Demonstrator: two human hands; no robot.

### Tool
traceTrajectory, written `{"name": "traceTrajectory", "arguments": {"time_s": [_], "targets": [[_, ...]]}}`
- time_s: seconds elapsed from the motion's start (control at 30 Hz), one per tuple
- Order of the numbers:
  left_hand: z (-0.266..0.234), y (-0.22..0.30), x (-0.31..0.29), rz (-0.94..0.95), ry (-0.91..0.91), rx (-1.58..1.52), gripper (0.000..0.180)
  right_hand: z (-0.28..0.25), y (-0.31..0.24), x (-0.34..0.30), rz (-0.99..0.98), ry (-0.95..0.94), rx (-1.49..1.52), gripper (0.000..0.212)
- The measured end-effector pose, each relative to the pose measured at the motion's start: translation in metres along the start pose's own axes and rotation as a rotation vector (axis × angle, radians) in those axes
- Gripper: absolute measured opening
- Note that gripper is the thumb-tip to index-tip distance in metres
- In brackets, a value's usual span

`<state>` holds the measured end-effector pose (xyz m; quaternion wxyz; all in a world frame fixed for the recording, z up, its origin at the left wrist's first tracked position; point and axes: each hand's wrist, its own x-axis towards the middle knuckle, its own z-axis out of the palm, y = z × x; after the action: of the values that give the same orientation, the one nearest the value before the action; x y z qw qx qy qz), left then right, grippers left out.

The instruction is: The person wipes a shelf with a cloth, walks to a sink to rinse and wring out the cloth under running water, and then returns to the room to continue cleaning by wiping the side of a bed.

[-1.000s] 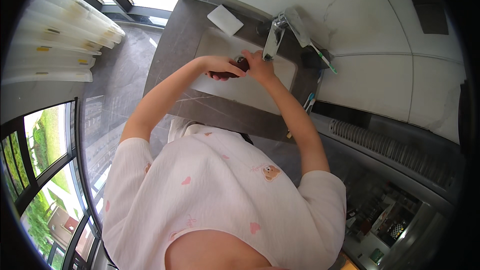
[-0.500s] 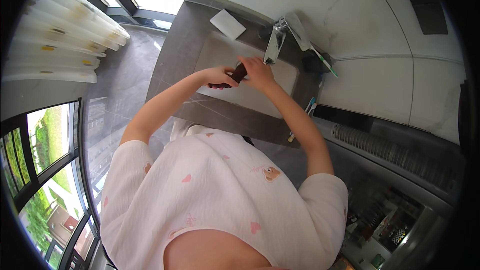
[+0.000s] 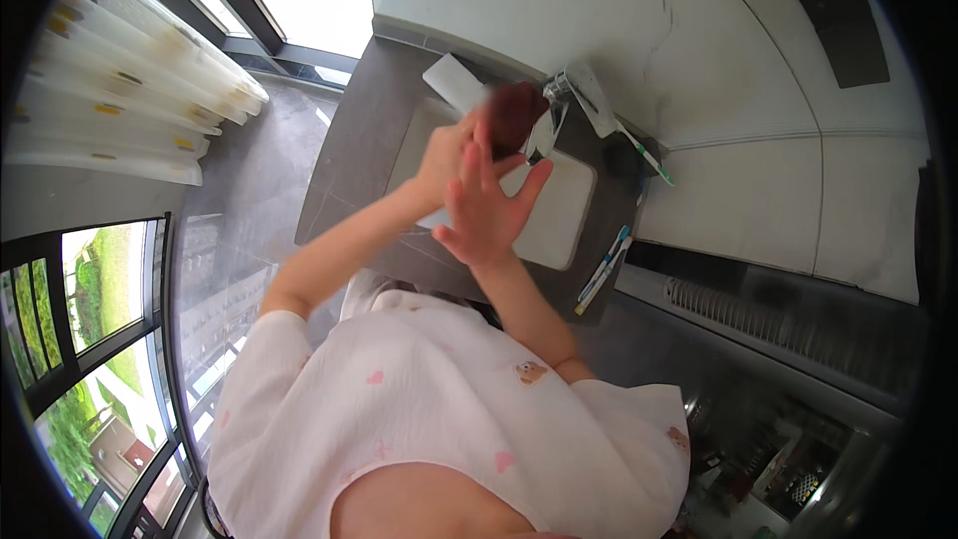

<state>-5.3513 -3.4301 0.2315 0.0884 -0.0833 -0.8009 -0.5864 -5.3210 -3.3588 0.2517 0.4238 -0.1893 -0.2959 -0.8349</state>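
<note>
Above the white sink point(image 3: 564, 225), my left hand point(image 3: 446, 162) is closed around a dark reddish-brown thing point(image 3: 516, 112), soft-looking and smeared by motion. I cannot make out its kind. It is held up in front of the chrome faucet point(image 3: 543, 145), hiding part of it. My right hand point(image 3: 489, 210) is open with its fingers spread. It crosses in front of the left hand and overlaps it in view; whether the two touch I cannot tell.
A white block-like thing point(image 3: 454, 82) lies on the grey counter point(image 3: 349, 140) behind the sink. Toothbrushes point(image 3: 604, 269) lie along the right counter edge. A green-and-white toothbrush point(image 3: 649, 160) leans by the wall. A curtain point(image 3: 120, 80) hangs at the left.
The reddish-brown thing has been lifted away from the sink toward the faucet in my left hand. My right hand has let go of it, moved nearer and left, and spread its fingers.
</note>
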Motion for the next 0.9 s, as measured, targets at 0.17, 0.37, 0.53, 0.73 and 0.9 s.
{"name": "traceTrajectory", "arguments": {"time_s": [0.17,0.37,0.53,0.73,0.9], "targets": [[0.011,0.072,0.005,0.036,0.756,1.110,0.069,0.001,0.023,0.071,-0.101,-0.222,0.082,0.067],[-0.025,0.070,0.027,0.115,0.399,0.529,0.066,-0.011,0.030,0.103,-0.134,-0.358,0.196,0.051],[-0.021,0.042,0.042,0.222,0.272,-0.202,0.058,-0.012,0.038,0.107,-0.159,-0.420,0.252,0.038],[-0.021,0.061,0.033,0.224,0.315,-0.879,0.027,-0.007,0.031,0.101,-0.176,-0.422,0.217,0.024],[-0.047,0.000,0.059,0.677,0.309,0.237,0.042,-0.014,0.016,0.043,0.133,0.066,-0.097,0.014]]}}
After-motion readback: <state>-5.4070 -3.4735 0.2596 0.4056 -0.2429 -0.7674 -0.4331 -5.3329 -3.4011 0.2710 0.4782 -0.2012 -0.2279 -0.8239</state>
